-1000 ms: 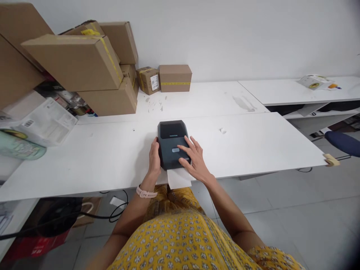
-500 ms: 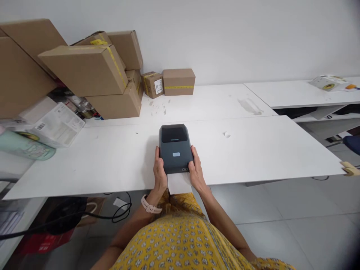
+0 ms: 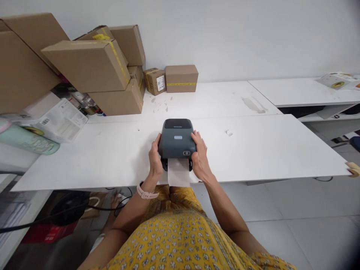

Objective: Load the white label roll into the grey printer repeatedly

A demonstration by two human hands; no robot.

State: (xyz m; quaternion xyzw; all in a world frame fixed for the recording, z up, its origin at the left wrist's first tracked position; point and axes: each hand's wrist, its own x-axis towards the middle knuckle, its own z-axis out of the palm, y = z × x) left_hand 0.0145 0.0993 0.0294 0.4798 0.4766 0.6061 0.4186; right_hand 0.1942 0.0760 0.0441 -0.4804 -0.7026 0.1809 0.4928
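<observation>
So the person's left hand and right hand are both clamped on a dark printer, one on each side, roughly 8 and 4 o'clock. It's right at the near edge of a white table, front of its top tipped up, with blank-looking paper poking out at 6 and hanging past the edge. Little white scrap at 3, green bottle at 9, big stacked boxes around 10, long box at 12 by the wall.
</observation>
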